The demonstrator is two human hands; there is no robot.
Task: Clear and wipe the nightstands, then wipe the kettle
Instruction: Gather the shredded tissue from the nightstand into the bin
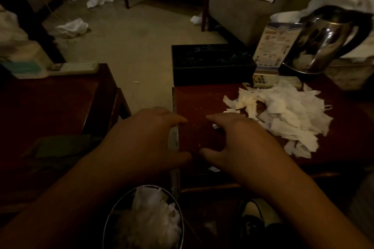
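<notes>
- Dark red lacquered wood makes the top of the right nightstand [202, 99], centre right of the head view: hard, flat and glossy, with a metal strip down its left edge and pale crumbs on it.
- Your left hand [145, 137] and right hand [238, 139] hover low at centre, fingers loosely curved toward each other; neither grips anything.
- White shredded tissue [283, 115] lies heaped at right of centre: soft, almost weightless, and likely to scatter. Scoop it from both sides with cupped palms rather than pinching single strips.
- Below, at bottom centre, the round metal bin [113, 214] already holds crumpled white paper; it sits just beside the stand's edge, handy for sweeping scraps in.
- A black glossy tissue box [210, 62] stands rigid at the back of the stand; lift it by its long sides.
- Upper right, the steel kettle [323, 42] is polished and probably slippery; take it by its dark handle.
- The left nightstand [60, 95], centre left, carries a pale remote [74, 67].
</notes>
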